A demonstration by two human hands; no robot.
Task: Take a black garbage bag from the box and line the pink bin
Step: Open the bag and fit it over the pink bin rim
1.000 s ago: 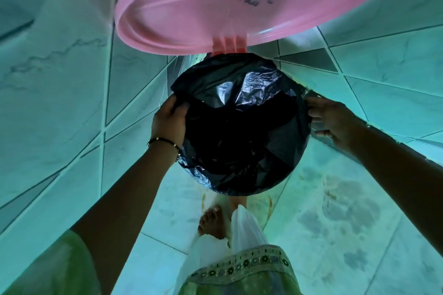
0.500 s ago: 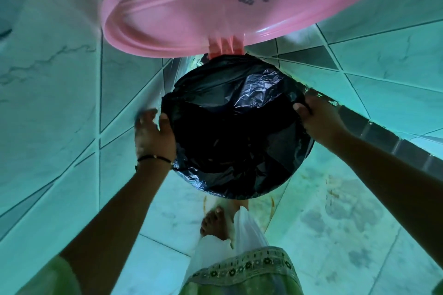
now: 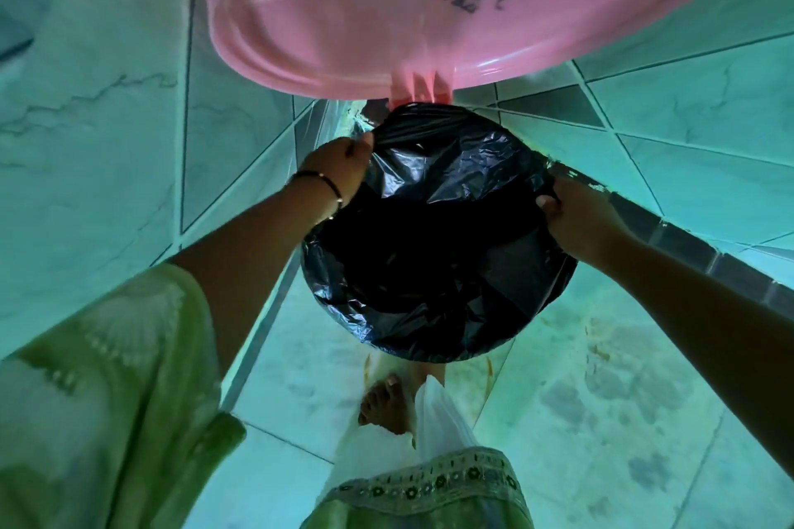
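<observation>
1. The black garbage bag (image 3: 438,236) is spread over the mouth of the pink bin, which stands on the tiled floor (image 3: 601,421) close to the corner of the tiled walls (image 3: 107,142). Its film is crinkled and glossy, catching light on the far side and dropping into a dark hollow in the middle. The bin's body is hidden under the plastic; only the hinge and the raised pink lid (image 3: 451,0) show, the lid standing open above the bag with dark handwriting on its underside.
2. Half a second ago the left hand lay outside the left rim with its fingers spread against the side. It has since moved up to the far-left edge and gathered the film there. The right hand has stayed on the right rim, and the bag's edge on that side now looks drawn more snugly over it.
3. The left hand (image 3: 339,170), with a thin dark bracelet (image 3: 320,183) at the wrist, pinches a fold of the bag at the far-left rim, knuckles up and forearm reaching in from a light green sleeve (image 3: 107,378).
4. The right hand (image 3: 575,210) grips the bag's edge at the right rim, thumb on top and fingers curled under, the arm coming in from the lower right.
5. A bare foot (image 3: 386,404) stands on the floor just in front of the bin.
</observation>
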